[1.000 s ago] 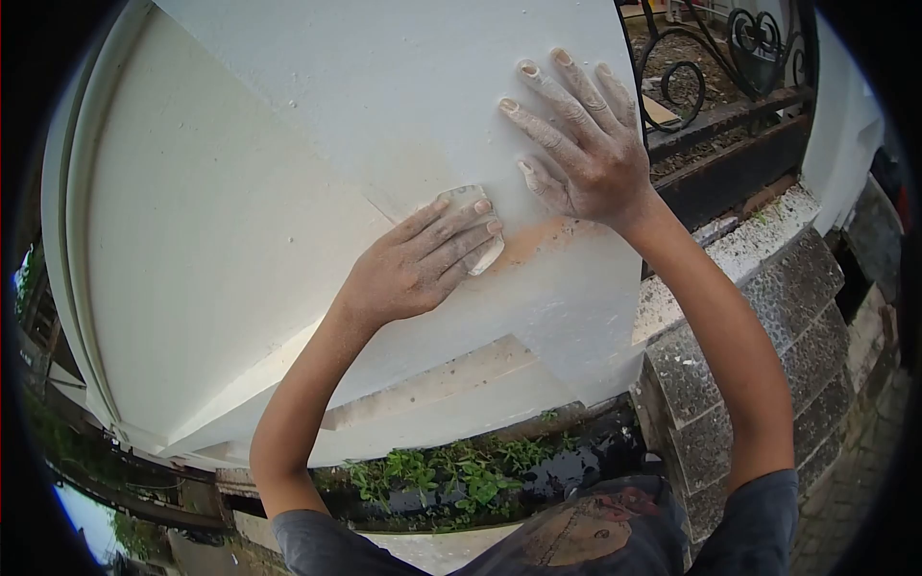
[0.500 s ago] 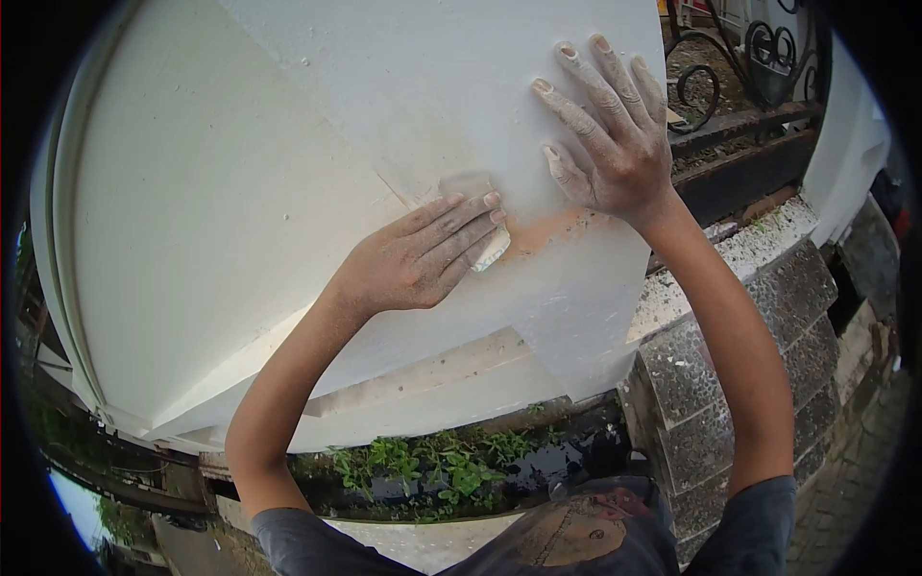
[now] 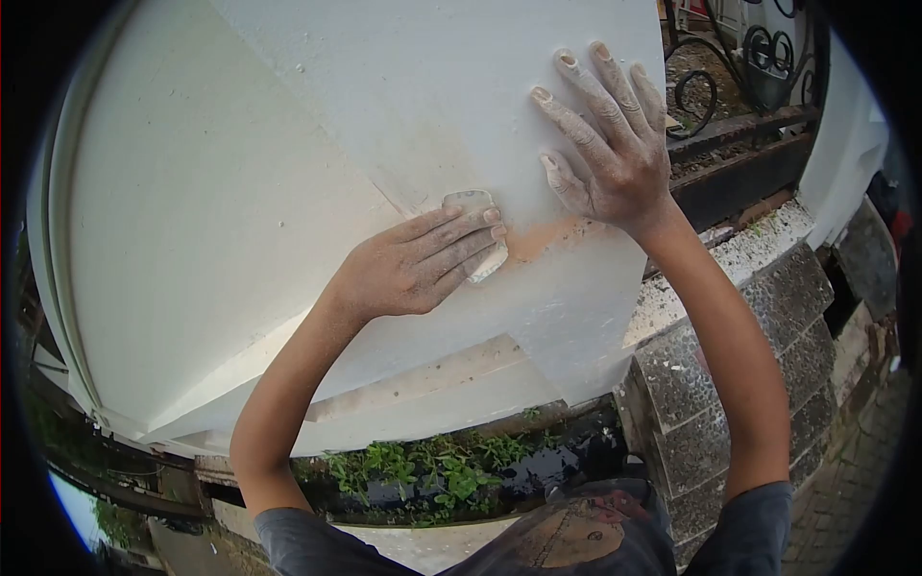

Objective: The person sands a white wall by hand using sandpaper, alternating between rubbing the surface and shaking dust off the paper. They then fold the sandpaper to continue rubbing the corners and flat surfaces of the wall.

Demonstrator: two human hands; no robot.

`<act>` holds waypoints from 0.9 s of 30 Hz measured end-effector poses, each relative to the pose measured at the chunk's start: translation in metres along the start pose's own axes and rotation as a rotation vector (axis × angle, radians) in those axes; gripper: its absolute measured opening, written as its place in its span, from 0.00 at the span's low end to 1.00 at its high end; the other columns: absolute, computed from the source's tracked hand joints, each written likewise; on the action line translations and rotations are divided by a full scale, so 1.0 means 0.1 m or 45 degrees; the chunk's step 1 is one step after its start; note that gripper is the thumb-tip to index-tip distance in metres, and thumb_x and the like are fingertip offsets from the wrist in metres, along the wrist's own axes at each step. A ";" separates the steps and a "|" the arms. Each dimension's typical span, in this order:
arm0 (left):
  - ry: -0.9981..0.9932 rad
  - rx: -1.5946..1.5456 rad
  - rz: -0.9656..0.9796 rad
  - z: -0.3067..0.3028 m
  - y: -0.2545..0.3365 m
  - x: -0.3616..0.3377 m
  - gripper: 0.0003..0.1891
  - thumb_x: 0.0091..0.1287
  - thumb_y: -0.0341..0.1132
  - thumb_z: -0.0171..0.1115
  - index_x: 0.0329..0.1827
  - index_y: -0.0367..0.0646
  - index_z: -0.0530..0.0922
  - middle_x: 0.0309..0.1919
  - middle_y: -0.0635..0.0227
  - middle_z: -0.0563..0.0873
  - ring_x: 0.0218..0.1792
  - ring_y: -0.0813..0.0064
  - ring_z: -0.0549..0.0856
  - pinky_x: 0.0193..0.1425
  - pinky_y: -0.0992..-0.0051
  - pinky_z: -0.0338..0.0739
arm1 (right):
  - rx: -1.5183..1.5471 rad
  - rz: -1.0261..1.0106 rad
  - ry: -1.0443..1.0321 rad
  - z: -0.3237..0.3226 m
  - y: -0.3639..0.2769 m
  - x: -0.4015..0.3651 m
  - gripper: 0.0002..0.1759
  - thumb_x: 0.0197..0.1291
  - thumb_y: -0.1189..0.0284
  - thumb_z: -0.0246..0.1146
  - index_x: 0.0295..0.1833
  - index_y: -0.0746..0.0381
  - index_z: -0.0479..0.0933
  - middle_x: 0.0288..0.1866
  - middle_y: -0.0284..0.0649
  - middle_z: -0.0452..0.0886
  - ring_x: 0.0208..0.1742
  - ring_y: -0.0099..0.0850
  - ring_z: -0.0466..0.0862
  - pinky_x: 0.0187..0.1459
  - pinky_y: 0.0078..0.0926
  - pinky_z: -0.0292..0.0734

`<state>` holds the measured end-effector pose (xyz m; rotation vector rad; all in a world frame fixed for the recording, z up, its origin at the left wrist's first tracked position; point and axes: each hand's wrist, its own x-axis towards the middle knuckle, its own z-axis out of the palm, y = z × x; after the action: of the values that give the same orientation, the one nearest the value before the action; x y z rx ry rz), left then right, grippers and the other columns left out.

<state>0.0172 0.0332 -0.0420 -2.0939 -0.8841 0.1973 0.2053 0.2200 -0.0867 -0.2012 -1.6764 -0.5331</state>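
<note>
My left hand point(image 3: 413, 264) presses a small pale piece of sandpaper point(image 3: 473, 204) flat against a white-painted pillar point(image 3: 432, 106), its dusty fingers laid over the sheet. An orange-brown rubbed patch point(image 3: 543, 237) shows on the paint just right of the sandpaper. My right hand point(image 3: 610, 144) lies flat on the pillar face above and to the right, fingers spread, holding nothing. Both hands are coated in white dust.
A white wall panel point(image 3: 192, 250) spreads to the left. A grey pebbled stone block point(image 3: 730, 346) stands at the lower right, black wrought-iron railing point(image 3: 740, 58) above it. Green weeds point(image 3: 432, 475) grow in a dark gutter below the pillar base.
My left hand has shifted the sandpaper slightly along the pillar face, near the orange patch. My right hand stays planted on the pillar; the view has moved a little.
</note>
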 end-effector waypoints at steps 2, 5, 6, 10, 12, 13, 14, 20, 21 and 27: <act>0.258 0.161 -0.236 -0.12 -0.26 -0.03 0.17 0.55 0.35 0.65 0.50 0.56 0.81 0.59 0.78 0.80 0.63 0.77 0.75 0.70 0.69 0.68 | -0.001 -0.018 0.012 0.00 -0.02 -0.01 0.26 0.55 0.61 0.60 0.62 0.46 0.74 0.70 0.37 0.67 0.74 0.41 0.60 0.73 0.45 0.49; 0.270 0.090 -0.326 0.00 -0.05 0.00 0.16 0.56 0.34 0.65 0.48 0.58 0.81 0.56 0.80 0.82 0.62 0.77 0.76 0.72 0.68 0.66 | 0.004 0.001 -0.011 -0.02 -0.02 0.00 0.26 0.56 0.60 0.60 0.62 0.46 0.74 0.70 0.37 0.67 0.74 0.41 0.60 0.73 0.45 0.48; 0.150 0.046 -0.222 0.00 0.00 -0.03 0.15 0.56 0.34 0.65 0.47 0.58 0.81 0.56 0.80 0.82 0.62 0.76 0.76 0.72 0.68 0.66 | 0.015 -0.006 -0.002 -0.01 -0.02 0.01 0.26 0.55 0.60 0.60 0.62 0.46 0.74 0.70 0.36 0.67 0.74 0.41 0.60 0.73 0.46 0.48; 0.389 0.266 -0.417 -0.16 -0.28 -0.04 0.11 0.59 0.34 0.61 0.45 0.54 0.81 0.58 0.80 0.80 0.64 0.75 0.74 0.72 0.69 0.67 | 0.012 -0.015 0.008 0.00 0.01 0.00 0.26 0.55 0.60 0.61 0.62 0.45 0.74 0.70 0.36 0.67 0.74 0.41 0.60 0.73 0.47 0.49; 0.179 0.028 -0.271 -0.08 -0.02 0.00 0.11 0.59 0.33 0.63 0.45 0.54 0.81 0.56 0.79 0.81 0.62 0.74 0.76 0.71 0.68 0.68 | 0.021 0.017 0.006 0.00 -0.02 -0.04 0.27 0.54 0.59 0.62 0.62 0.42 0.73 0.71 0.33 0.66 0.75 0.39 0.60 0.73 0.46 0.49; 0.083 -0.075 -0.208 -0.03 0.08 -0.01 0.12 0.58 0.33 0.64 0.45 0.54 0.81 0.55 0.79 0.82 0.61 0.73 0.77 0.71 0.67 0.68 | 0.028 0.026 0.012 0.02 -0.02 -0.04 0.29 0.53 0.58 0.63 0.63 0.40 0.72 0.72 0.31 0.65 0.75 0.37 0.59 0.73 0.46 0.48; -0.015 -0.076 -0.103 0.01 0.11 -0.04 0.12 0.57 0.33 0.64 0.45 0.53 0.81 0.56 0.78 0.82 0.61 0.73 0.77 0.70 0.67 0.68 | 0.034 0.037 0.017 0.03 -0.01 -0.03 0.30 0.52 0.57 0.64 0.64 0.37 0.71 0.73 0.29 0.64 0.75 0.34 0.59 0.74 0.46 0.48; 0.064 0.020 -0.141 -0.02 0.09 0.00 0.13 0.58 0.33 0.63 0.47 0.51 0.82 0.57 0.75 0.81 0.61 0.73 0.77 0.70 0.68 0.68 | 0.027 -0.003 0.016 -0.01 -0.01 -0.02 0.25 0.55 0.60 0.61 0.61 0.45 0.75 0.71 0.35 0.67 0.74 0.40 0.60 0.73 0.47 0.49; 0.000 -0.026 -0.107 0.01 0.15 0.01 0.13 0.58 0.33 0.63 0.47 0.52 0.82 0.56 0.75 0.82 0.60 0.73 0.78 0.69 0.67 0.69 | 0.025 -0.007 0.014 0.00 -0.01 -0.01 0.25 0.54 0.60 0.61 0.61 0.45 0.75 0.71 0.35 0.67 0.74 0.40 0.61 0.73 0.47 0.49; 0.294 0.147 -0.457 -0.06 0.00 0.01 0.17 0.54 0.32 0.66 0.49 0.55 0.82 0.56 0.79 0.82 0.62 0.73 0.77 0.69 0.63 0.68 | 0.010 0.005 0.019 0.01 -0.03 -0.05 0.25 0.54 0.59 0.61 0.60 0.45 0.75 0.70 0.36 0.68 0.74 0.40 0.61 0.73 0.47 0.49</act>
<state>0.0210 0.0301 -0.0381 -1.7735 -1.0599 -0.1755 0.2045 0.2185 -0.0927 -0.1943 -1.6632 -0.5241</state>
